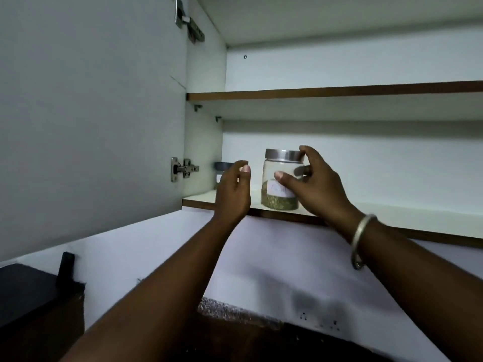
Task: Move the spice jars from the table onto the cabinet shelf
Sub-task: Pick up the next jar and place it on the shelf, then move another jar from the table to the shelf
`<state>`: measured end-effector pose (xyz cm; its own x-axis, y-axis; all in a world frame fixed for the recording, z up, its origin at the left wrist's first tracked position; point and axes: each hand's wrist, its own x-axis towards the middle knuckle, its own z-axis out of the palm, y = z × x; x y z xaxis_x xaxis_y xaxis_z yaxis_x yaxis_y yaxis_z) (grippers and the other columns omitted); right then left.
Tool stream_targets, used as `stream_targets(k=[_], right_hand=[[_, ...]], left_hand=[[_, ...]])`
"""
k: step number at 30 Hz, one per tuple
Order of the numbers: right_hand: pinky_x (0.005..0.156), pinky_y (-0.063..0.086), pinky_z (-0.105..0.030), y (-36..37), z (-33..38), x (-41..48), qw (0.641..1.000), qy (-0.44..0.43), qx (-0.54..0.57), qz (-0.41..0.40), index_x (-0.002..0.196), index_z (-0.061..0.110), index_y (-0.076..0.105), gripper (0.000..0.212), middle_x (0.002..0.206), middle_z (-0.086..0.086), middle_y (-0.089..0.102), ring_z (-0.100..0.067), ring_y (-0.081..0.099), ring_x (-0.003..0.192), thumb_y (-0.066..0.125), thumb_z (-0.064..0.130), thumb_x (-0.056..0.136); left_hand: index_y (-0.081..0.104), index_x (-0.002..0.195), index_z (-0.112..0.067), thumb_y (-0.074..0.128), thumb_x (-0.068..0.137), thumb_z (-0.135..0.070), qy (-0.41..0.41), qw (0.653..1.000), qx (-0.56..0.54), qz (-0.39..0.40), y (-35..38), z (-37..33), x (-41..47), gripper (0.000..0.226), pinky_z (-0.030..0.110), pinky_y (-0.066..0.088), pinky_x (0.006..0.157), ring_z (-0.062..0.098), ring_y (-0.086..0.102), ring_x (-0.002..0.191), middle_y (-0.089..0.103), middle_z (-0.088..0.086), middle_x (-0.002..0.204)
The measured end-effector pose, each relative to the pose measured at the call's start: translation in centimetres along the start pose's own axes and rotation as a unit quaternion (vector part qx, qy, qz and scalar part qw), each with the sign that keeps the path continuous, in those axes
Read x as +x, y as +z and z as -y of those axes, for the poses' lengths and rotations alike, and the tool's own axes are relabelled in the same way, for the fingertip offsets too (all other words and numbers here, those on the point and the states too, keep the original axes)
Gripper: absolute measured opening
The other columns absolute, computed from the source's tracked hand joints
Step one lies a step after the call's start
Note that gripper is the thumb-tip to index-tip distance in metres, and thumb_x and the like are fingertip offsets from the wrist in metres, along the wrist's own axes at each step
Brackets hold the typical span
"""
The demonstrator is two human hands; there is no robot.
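Spice jar (270, 184) upright on the lower shelf (392, 215) of the cabinet, close to the front edge. Clear glass, metal lid (283, 154), white paper label (274, 190) with blurred writing, low layer of greenish-brown spice (279, 202) at the bottom.

Nearest, well below the fingers: speckled stone edge of the bench (235, 312), with a dark block (26, 296) off to its left. Both bare forearms reaching up and away past a white wall (261, 257), a metal bangle (362, 239) round the right wrist.

Right hand (316, 186) wrapped round the jar's right side. Thumb flat on the front glass just above the label, forefinger (308, 152) hooked over the lid's rim, other fingers curled behind the glass and seen through it. Jar held so, base down on the shelf as far as can be told.

Left hand (232, 192) just left of the jar, not touching it, fingers (241, 165) loosely curved and a little parted, holding nothing.

Beyond the left fingers and partly hidden by them: dark lid (222, 165) of another container, deeper in the shelf's left corner, its body too covered to tell. Left of those fingers, a metal hinge (183, 169) and the open white door (91, 113). Above the fingers, an upper shelf (339, 90) with a brown front edge; higher still, a second hinge (189, 22).
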<state>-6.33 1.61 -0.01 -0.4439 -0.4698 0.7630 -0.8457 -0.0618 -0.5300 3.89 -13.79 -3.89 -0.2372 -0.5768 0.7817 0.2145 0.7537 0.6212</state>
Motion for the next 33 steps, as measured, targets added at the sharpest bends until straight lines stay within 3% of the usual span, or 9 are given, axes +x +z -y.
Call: stream_targets(k=[3, 5, 9, 12, 20, 24, 28, 31, 33], right_hand=[[0.095, 0.054, -0.041, 3.7, -2.4, 6.5, 0.997, 0.038, -0.053, 0.047, 0.14, 0.023, 0.046, 0.071, 0.121, -0.003, 0.066, -0.028, 0.066, 0.109, 0.08, 0.049, 0.083], [0.09, 0.052, -0.036, 7.2, -4.6, 9.6, 0.987, 0.06, -0.11, 0.095, 0.133, 0.017, 0.047, 0.065, 0.125, -0.008, 0.066, -0.031, 0.065, 0.111, 0.078, 0.046, 0.084], [0.08, 0.047, -0.035, 13.3, -7.9, 14.0, 0.97, 0.075, -0.185, 0.138, 0.131, 0.01, 0.042, 0.063, 0.124, -0.015, 0.066, -0.037, 0.065, 0.11, 0.074, 0.044, 0.089], [0.083, 0.049, -0.038, 16.2, -8.8, 17.0, 0.963, 0.083, -0.202, 0.157, 0.136, 0.007, 0.038, 0.066, 0.126, -0.018, 0.064, -0.038, 0.064, 0.112, 0.073, 0.041, 0.091], [0.078, 0.042, -0.036, 19.7, -10.9, 20.7, 0.954, 0.087, -0.221, 0.181, 0.136, 0.005, 0.035, 0.059, 0.128, -0.021, 0.061, -0.039, 0.061, 0.116, 0.068, 0.032, 0.097], [0.083, 0.05, -0.044, 20.1, -11.0, 21.1, 0.951, 0.092, -0.213, 0.203, 0.14, 0.005, 0.031, 0.059, 0.125, -0.022, 0.061, -0.041, 0.063, 0.111, 0.064, 0.032, 0.099], [0.092, 0.052, -0.052, 20.0, -11.0, 20.7, 0.953, 0.102, -0.172, 0.226, 0.157, 0.013, 0.01, 0.077, 0.135, -0.026, 0.057, -0.037, 0.062, 0.1, 0.061, 0.029, 0.102], [0.112, 0.037, -0.05, 19.7, -10.8, 19.6, 0.95, 0.099, -0.191, 0.226, 0.16, 0.011, -0.018, 0.098, 0.16, -0.027, 0.033, -0.043, 0.051, 0.133, 0.059, 0.034, 0.103], [0.118, 0.025, -0.056, 18.5, -10.3, 18.8, 0.922, 0.106, -0.28, 0.244, 0.157, -0.008, -0.009, 0.108, 0.161, -0.034, 0.026, -0.048, 0.037, 0.143, 0.059, 0.053, 0.098]], left_hand=[[0.07, 0.109, -0.009, 0.045, 0.107, -0.025, 0.01, 0.967, 0.25, 0.043, 0.6, 4.7, 4.2, 0.03, 0.048, 0.05, 0.089, 0.037, 0.062, 0.107, 0.068, 0.015, 0.111], [0.07, 0.097, -0.015, 0.041, 0.101, -0.028, 0.013, 0.947, 0.317, 0.043, 1.0, 7.3, 4.9, 0.032, 0.044, 0.053, 0.079, 0.033, 0.063, 0.099, 0.069, 0.008, 0.102], [0.06, 0.079, -0.018, 0.035, 0.088, -0.031, 0.037, 0.947, 0.318, 0.014, 1.6, 9.6, 4.9, 0.03, 0.036, 0.049, 0.063, 0.028, 0.06, 0.078, 0.064, -0.001, 0.083], [0.051, 0.069, -0.023, 0.036, 0.086, -0.032, 0.064, 0.941, 0.332, 0.013, 1.5, 9.9, 5.3, 0.024, 0.031, 0.033, 0.058, 0.022, 0.051, 0.068, 0.058, -0.004, 0.073], [0.06, 0.072, -0.021, 0.034, 0.084, -0.036, 0.081, 0.936, 0.344, 0.009, 1.8, 10.5, 5.5, 0.032, 0.029, 0.032, 0.057, 0.023, 0.054, 0.067, 0.065, -0.001, 0.073], [0.061, 0.074, -0.024, 0.034, 0.085, -0.036, 0.092, 0.932, 0.35, 0.008, 1.9, 10.6, 5.3, 0.032, 0.029, 0.036, 0.058, 0.025, 0.059, 0.07, 0.068, 0.001, 0.076], [0.063, 0.075, -0.022, 0.034, 0.087, -0.036, 0.098, 0.93, 0.354, 0.007, 2.0, 10.7, 5.3, 0.035, 0.028, 0.036, 0.056, 0.021, 0.057, 0.069, 0.063, -0.001, 0.073], [0.052, 0.067, -0.023, 0.035, 0.084, -0.034, 0.098, 0.935, 0.341, 0.009, 1.8, 10.4, 5.4, 0.026, 0.028, 0.028, 0.054, 0.024, 0.053, 0.065, 0.054, -0.003, 0.066], [0.046, 0.064, -0.023, 0.035, 0.082, -0.033, 0.103, 0.937, 0.333, 0.022, 1.7, 10.2, 5.4, 0.024, 0.03, 0.03, 0.056, 0.028, 0.054, 0.066, 0.053, -0.002, 0.066]])
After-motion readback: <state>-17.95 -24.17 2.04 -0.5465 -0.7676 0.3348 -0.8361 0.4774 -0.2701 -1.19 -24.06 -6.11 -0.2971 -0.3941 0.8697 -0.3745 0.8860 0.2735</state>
